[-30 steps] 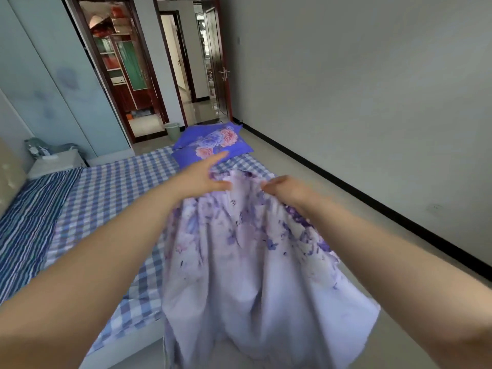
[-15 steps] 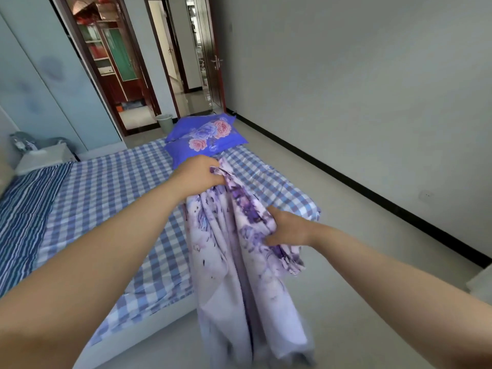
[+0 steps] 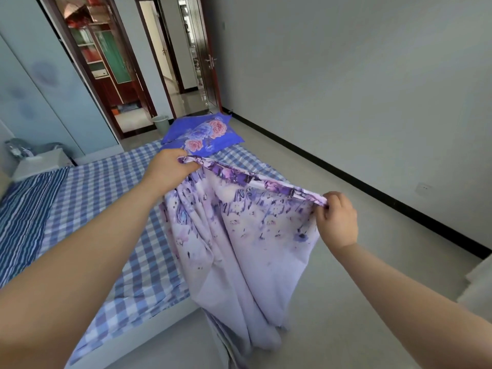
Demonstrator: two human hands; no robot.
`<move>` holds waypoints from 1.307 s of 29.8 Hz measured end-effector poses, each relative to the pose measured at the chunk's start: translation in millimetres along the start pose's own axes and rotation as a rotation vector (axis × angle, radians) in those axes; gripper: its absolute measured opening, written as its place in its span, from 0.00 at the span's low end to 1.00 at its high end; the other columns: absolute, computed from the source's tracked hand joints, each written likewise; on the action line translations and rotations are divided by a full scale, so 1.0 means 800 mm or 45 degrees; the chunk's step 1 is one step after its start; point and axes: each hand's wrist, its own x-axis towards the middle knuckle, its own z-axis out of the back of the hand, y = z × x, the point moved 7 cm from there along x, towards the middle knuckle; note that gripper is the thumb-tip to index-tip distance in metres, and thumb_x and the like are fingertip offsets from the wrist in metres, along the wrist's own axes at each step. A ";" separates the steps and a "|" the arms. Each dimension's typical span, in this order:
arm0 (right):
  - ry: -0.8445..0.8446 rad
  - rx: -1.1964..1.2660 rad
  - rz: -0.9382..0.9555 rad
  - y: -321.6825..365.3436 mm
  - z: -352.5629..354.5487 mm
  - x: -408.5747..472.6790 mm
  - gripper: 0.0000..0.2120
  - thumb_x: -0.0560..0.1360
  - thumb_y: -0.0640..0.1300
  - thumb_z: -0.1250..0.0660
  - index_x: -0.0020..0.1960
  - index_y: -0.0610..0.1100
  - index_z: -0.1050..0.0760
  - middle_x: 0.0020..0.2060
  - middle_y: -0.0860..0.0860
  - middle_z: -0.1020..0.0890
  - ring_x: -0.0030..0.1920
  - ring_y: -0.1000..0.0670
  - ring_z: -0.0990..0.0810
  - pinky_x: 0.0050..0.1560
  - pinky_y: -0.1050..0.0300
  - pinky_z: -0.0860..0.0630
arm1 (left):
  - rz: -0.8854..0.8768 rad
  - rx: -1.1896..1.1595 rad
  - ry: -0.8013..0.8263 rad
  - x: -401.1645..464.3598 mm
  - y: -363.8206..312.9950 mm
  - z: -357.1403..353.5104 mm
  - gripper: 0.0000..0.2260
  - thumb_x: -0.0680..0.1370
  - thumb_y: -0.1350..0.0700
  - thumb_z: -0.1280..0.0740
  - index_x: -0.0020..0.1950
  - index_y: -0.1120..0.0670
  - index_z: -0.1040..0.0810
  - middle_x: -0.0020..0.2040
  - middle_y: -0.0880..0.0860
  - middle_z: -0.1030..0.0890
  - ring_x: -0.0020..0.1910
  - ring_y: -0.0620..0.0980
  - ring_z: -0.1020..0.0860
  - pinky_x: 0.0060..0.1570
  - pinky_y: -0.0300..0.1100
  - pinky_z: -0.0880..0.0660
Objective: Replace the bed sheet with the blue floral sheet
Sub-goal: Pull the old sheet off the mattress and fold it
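Observation:
A pale lilac floral sheet [image 3: 239, 235] hangs in front of me, its top hem stretched between both hands and its lower part trailing to the floor beside the bed. My left hand [image 3: 167, 170] grips the hem's left end above the bed's corner. My right hand [image 3: 336, 218] pinches the hem's right end over the floor. The bed [image 3: 101, 209] is covered by a blue-and-white checked sheet. A folded bright blue floral sheet [image 3: 202, 135] with pink roses lies on the bed's far corner.
A blue striped cover [image 3: 24, 217] lies at the bed's left end, next to a white nightstand [image 3: 40, 163]. A small bin [image 3: 161, 123] stands by the open doorway [image 3: 170, 62]. Bare floor [image 3: 346, 288] runs along the wall on the right.
My right hand has slid right along the hem, away from the left hand. The bunched sheet has opened out into a stretched span between both hands.

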 end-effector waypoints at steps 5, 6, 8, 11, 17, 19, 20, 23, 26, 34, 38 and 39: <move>0.058 0.332 0.948 0.109 0.021 -0.034 0.15 0.80 0.46 0.47 0.46 0.39 0.25 0.41 0.42 0.21 0.44 0.43 0.25 0.48 0.53 0.31 | 0.123 -0.028 -0.139 0.012 0.010 0.006 0.15 0.75 0.46 0.31 0.35 0.56 0.24 0.32 0.53 0.26 0.32 0.51 0.28 0.33 0.42 0.36; 0.216 0.361 1.117 0.130 0.015 -0.058 0.16 0.81 0.47 0.49 0.45 0.40 0.27 0.37 0.43 0.21 0.40 0.45 0.26 0.43 0.54 0.30 | 0.143 -0.015 -0.172 0.015 0.011 0.007 0.16 0.75 0.45 0.31 0.39 0.58 0.23 0.33 0.53 0.24 0.34 0.52 0.27 0.35 0.43 0.35; 0.574 0.237 1.247 0.151 -0.011 -0.105 0.13 0.81 0.51 0.48 0.45 0.43 0.32 0.30 0.43 0.23 0.32 0.43 0.27 0.33 0.54 0.32 | 0.155 0.058 -0.221 0.022 0.009 0.011 0.18 0.75 0.44 0.32 0.44 0.59 0.22 0.36 0.55 0.23 0.39 0.55 0.25 0.36 0.43 0.34; 1.229 -0.283 0.989 0.120 -0.054 -0.130 0.12 0.76 0.49 0.41 0.53 0.41 0.32 0.41 0.39 0.20 0.40 0.38 0.22 0.37 0.52 0.31 | 0.175 0.137 -0.276 0.030 0.010 0.019 0.19 0.76 0.43 0.33 0.47 0.60 0.22 0.40 0.57 0.21 0.45 0.58 0.23 0.39 0.45 0.32; 1.120 -1.090 1.318 0.065 -0.054 -0.062 0.17 0.75 0.48 0.39 0.62 0.46 0.26 0.61 0.48 0.24 0.64 0.45 0.30 0.66 0.49 0.36 | 0.302 0.279 -0.212 0.017 0.050 0.012 0.19 0.77 0.43 0.35 0.34 0.56 0.30 0.36 0.57 0.23 0.40 0.57 0.25 0.35 0.44 0.34; 1.081 -1.150 1.421 0.069 -0.041 -0.054 0.16 0.75 0.45 0.39 0.62 0.48 0.27 0.59 0.49 0.23 0.63 0.44 0.30 0.64 0.47 0.35 | 0.333 0.313 -0.190 0.013 0.061 0.007 0.20 0.77 0.42 0.36 0.34 0.56 0.30 0.37 0.59 0.22 0.40 0.58 0.24 0.34 0.44 0.33; 1.020 -1.085 1.488 0.080 -0.033 -0.053 0.15 0.75 0.43 0.39 0.61 0.47 0.27 0.56 0.49 0.22 0.61 0.43 0.28 0.61 0.47 0.33 | 0.353 0.315 -0.187 0.013 0.065 0.007 0.20 0.77 0.41 0.36 0.36 0.57 0.30 0.38 0.60 0.21 0.40 0.58 0.24 0.34 0.44 0.33; 0.902 -0.860 1.322 0.115 0.000 -0.026 0.11 0.78 0.48 0.40 0.58 0.46 0.26 0.49 0.46 0.21 0.53 0.43 0.23 0.47 0.54 0.29 | 0.364 0.296 -0.183 0.018 0.071 0.012 0.20 0.78 0.41 0.37 0.37 0.57 0.30 0.39 0.60 0.21 0.41 0.58 0.25 0.36 0.44 0.34; 1.085 -0.887 0.774 0.095 0.016 0.028 0.20 0.77 0.61 0.43 0.59 0.49 0.26 0.50 0.48 0.22 0.53 0.45 0.23 0.46 0.57 0.30 | 0.368 0.307 -0.188 0.021 0.078 0.020 0.21 0.77 0.39 0.37 0.37 0.57 0.29 0.39 0.59 0.21 0.42 0.58 0.26 0.38 0.44 0.33; 0.350 -1.009 0.945 0.079 0.047 0.093 0.26 0.76 0.63 0.50 0.45 0.46 0.20 0.27 0.49 0.22 0.37 0.45 0.24 0.50 0.52 0.36 | 0.325 0.399 -0.178 0.016 0.080 0.021 0.24 0.76 0.38 0.38 0.37 0.59 0.28 0.38 0.59 0.22 0.40 0.59 0.25 0.35 0.44 0.32; 0.495 -0.960 0.528 0.072 0.043 0.116 0.20 0.75 0.61 0.38 0.55 0.45 0.33 0.38 0.48 0.19 0.48 0.45 0.21 0.47 0.53 0.39 | 0.302 0.330 -0.246 0.012 0.061 0.022 0.22 0.77 0.40 0.37 0.40 0.60 0.29 0.38 0.58 0.24 0.40 0.58 0.27 0.34 0.45 0.35; 0.489 -0.940 0.461 0.075 0.047 0.129 0.14 0.77 0.57 0.39 0.53 0.46 0.30 0.41 0.47 0.19 0.50 0.44 0.21 0.48 0.53 0.38 | 0.291 0.254 -0.301 0.013 0.048 0.027 0.21 0.77 0.41 0.36 0.41 0.59 0.29 0.38 0.58 0.25 0.40 0.57 0.28 0.35 0.45 0.36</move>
